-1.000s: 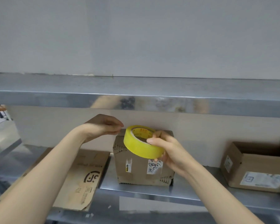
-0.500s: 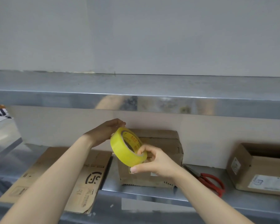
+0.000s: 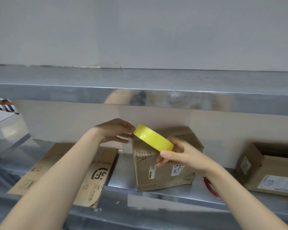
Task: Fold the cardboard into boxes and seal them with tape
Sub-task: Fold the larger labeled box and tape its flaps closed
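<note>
Here, tape roll (image 3: 154,138) between left grip (image 3: 114,131) and right grip (image 3: 178,155), over box (image 3: 165,173)

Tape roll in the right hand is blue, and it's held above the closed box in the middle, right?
Not quite. The tape roll is yellow, not blue, as the head view shows. The rest is right: the right hand holds it above the closed box in the middle.

Both arms reach forward; right hand (image 3: 178,156) grips the tape roll (image 3: 153,138), left hand (image 3: 114,131) pinches its edge.
</note>
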Tool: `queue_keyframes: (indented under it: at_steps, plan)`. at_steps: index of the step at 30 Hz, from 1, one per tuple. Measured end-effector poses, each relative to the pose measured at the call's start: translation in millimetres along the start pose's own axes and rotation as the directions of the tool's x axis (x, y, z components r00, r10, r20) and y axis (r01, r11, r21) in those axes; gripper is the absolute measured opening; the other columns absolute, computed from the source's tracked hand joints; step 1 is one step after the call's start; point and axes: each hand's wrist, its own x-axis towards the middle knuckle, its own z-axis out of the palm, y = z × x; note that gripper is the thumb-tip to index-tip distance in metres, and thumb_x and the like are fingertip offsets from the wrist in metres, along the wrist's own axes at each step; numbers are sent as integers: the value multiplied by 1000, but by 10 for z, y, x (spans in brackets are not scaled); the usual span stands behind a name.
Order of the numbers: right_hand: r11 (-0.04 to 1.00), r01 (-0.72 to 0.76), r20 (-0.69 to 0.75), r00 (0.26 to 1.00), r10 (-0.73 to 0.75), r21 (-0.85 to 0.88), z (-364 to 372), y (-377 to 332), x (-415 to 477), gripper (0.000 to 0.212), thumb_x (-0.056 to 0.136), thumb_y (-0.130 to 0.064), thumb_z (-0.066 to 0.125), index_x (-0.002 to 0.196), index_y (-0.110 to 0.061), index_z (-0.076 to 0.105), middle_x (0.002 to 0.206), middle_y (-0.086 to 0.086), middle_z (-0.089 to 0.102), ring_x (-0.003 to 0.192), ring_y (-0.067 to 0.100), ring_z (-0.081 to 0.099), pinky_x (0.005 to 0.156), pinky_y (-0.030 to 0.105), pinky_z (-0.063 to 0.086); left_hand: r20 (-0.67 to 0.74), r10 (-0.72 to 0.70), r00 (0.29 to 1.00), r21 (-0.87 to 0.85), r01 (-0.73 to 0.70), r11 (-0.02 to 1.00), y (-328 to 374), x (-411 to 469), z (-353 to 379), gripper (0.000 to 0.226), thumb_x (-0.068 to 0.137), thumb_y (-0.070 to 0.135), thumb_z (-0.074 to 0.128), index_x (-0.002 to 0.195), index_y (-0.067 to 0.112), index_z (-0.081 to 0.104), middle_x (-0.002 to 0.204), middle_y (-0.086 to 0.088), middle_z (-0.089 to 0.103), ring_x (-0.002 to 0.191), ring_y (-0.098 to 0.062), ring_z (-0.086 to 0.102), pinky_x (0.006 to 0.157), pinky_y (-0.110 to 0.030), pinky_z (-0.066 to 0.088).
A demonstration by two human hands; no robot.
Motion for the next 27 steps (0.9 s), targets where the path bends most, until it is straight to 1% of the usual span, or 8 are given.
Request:
queue_keyframes:
  at_steps: [4,6,8,12,15,20,24,27]
  plan:
    - [984,75,-8,997,-78,-163,266,-53,-35,36,76,-39,81,81,-21,50,74,-1,69,72,30,71,68,25,49,-79,20,997,0,-21,1000,-21,-101,42,20,95,3,54,111,-2,65,94,-4,72,80,-8,70,66,-21,56]
    - [949,81,-61,993,-104,-306,419,-123,-42,42,69,-58,76,74,-30,45,68,-3,66,64,28,70,68,31,52,-151,64,986,14,-63,998,-37,-128,43,20,96,4,54,111,5,67,102,-4,70,89,-10,68,79,-25,56]
    - [892,61,-96,989,-115,-447,554,-184,-51,49,67,-72,65,78,-31,43,67,1,68,63,23,69,76,37,55,-227,116,967,45,-109,993,-17,-169,20,18,95,4,55,103,12,69,106,-3,69,98,-15,63,94,-30,50]
    - [754,52,-125,977,-176,-655,733,-298,-51,44,80,-76,49,89,-34,39,62,-2,58,74,26,60,74,36,49,-243,183,953,150,-149,977,41,-241,-62,27,92,-4,53,85,16,69,87,5,69,82,-10,62,77,-22,50]
    - [652,11,-190,953,-237,-758,839,-311,-22,46,86,-76,38,96,-30,39,61,-5,49,77,30,52,72,35,44,-281,197,939,151,-159,976,12,-245,-110,29,90,-6,56,83,18,71,85,7,70,80,-7,63,76,-22,50]
    - [381,8,-236,771,-591,-925,1010,-52,-7,52,79,-79,40,76,-31,61,43,-7,50,44,17,46,55,25,34,-305,152,940,15,-155,988,-36,-206,-160,18,85,3,70,97,16,71,83,-3,73,70,-7,69,66,-15,54]
    - [298,78,-175,660,-731,-951,1058,-18,-5,55,82,-74,46,61,-25,62,63,-7,47,58,15,46,63,31,22,-338,99,936,-3,-106,994,-136,-154,-250,21,78,6,77,95,17,70,79,-3,71,76,-13,62,77,-24,48]
    - [268,129,-127,639,-759,-955,1096,-49,26,53,85,-68,50,64,-20,57,76,-5,47,71,16,45,66,32,26,-344,85,935,-5,-92,996,-160,-130,-239,27,76,10,80,100,16,69,83,-3,72,76,-11,63,78,-24,46]
